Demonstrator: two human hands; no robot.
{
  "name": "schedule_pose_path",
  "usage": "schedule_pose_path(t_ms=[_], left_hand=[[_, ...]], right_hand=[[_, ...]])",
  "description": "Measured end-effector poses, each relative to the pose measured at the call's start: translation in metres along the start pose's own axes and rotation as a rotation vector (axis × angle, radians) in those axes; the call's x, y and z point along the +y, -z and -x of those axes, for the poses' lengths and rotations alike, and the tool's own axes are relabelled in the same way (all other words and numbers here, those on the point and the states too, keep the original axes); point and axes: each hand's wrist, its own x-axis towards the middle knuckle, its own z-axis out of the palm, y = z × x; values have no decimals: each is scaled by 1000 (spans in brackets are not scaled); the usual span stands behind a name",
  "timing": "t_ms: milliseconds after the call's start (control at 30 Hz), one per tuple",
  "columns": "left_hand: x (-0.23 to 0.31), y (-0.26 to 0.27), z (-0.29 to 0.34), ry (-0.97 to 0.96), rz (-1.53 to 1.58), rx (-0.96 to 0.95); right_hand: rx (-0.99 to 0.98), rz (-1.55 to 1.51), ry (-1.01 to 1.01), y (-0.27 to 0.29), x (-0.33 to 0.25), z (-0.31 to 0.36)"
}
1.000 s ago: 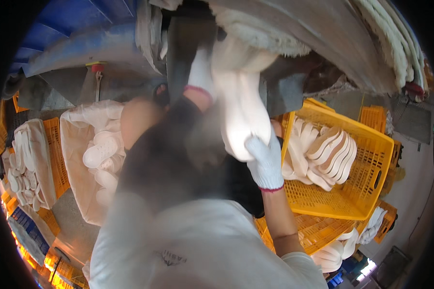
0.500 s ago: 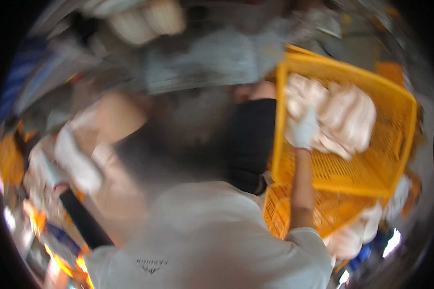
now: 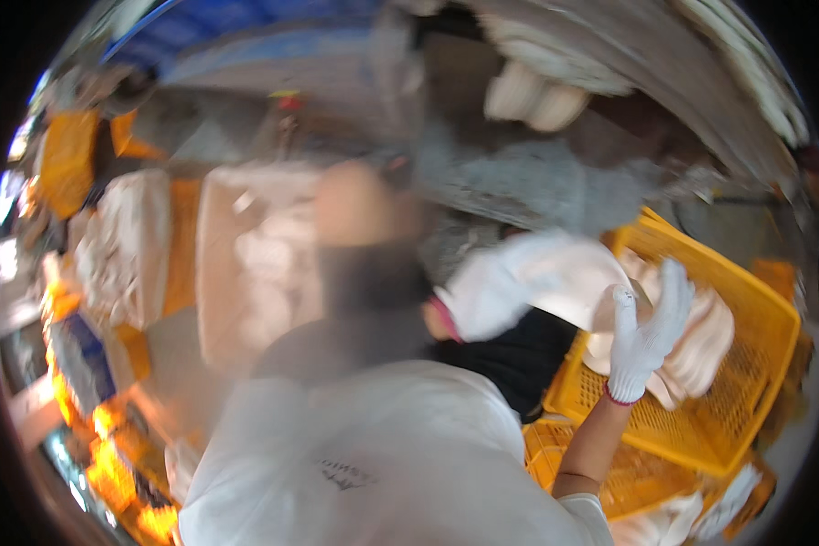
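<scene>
1. Left grip [image 3: 491,287]: folded round one end of a pale curved piece [image 3: 578,287]; motion blur hides the separate fingers.
2. Piece location: in the air, its far end at the near side of the yellow crate [image 3: 751,382], just beside my right thumb.
3. Right grip [image 3: 651,323]: spread, thumb apart from fingers, nothing pinched. Cannot tell whether the thumb touches the piece.
4. Also noted: pale stacked pieces [image 3: 708,341] in the crate, beyond the right glove; white lined bin [image 3: 217,273] well apart at left, contents blurred.
5. Step in hand, my judgement: handling one piece between both hands at the crate.
6. Next move, my judgement: calls for steady left support and a right thumb clear of the piece's edge, or closed squarely on it.
</scene>
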Motion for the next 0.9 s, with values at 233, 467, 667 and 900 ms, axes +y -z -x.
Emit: schedule_pose_path(t_ms=[233,467,667,900], left_hand=[[-61,-35,-85,340,475,-222],[-171,-48,-139,654,697,-72],[-178,-10,-128,445,-722,-470],[-102,-9,-74,665,183,-89]], right_hand=[[93,-948,-562,48,-33,62],[135,-701,-283,-40,-79,-26],[-51,-842,-503,-86,-60,-128],[-252,-695,-632,-129,-42,-153]])
